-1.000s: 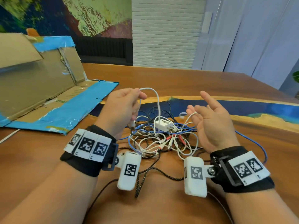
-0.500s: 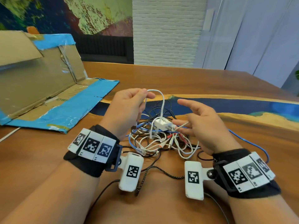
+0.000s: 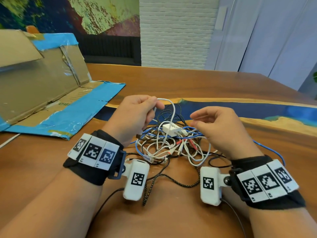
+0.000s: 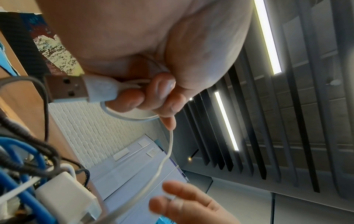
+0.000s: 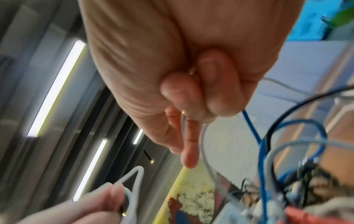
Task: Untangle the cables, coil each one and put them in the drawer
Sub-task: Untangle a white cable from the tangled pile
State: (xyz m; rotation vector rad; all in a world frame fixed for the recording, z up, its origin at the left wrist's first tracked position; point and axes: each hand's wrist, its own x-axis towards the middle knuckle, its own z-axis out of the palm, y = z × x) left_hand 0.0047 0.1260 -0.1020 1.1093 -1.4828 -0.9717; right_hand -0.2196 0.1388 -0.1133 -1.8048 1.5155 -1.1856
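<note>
While the tangle (image 3: 171, 140) lies on the table (image 3: 188, 79) just near of the blue inlay, one white cable (image 3: 169, 114) is raised out of it by the left hand (image 3: 137, 115). The fingers (image 4: 134, 98) of that hand are curled round the cable close to its USB plug (image 4: 67, 89), so that a short loop stands above the heap; this seems meant to keep the free end apart from the rest while the run is followed down.

To the right, the right hand (image 3: 221, 127) is held over the tangle with its fingers bent inward. A thin pale strand (image 5: 205, 144) passes beside its fingertips (image 5: 189, 145), but whether it is pinched cannot be told, the wrist view being blurred.

A white charger (image 3: 171, 129) sits in the middle of the heap, with blue, black and red-tipped leads crossed around it. Grey printing is seen on its top face, too small to be read.

At the far left a cardboard box (image 3: 42, 79) edged with blue tape lies open; green letters "BO" show on its flap. No drawer is in view, and nothing has yet been coiled.
</note>
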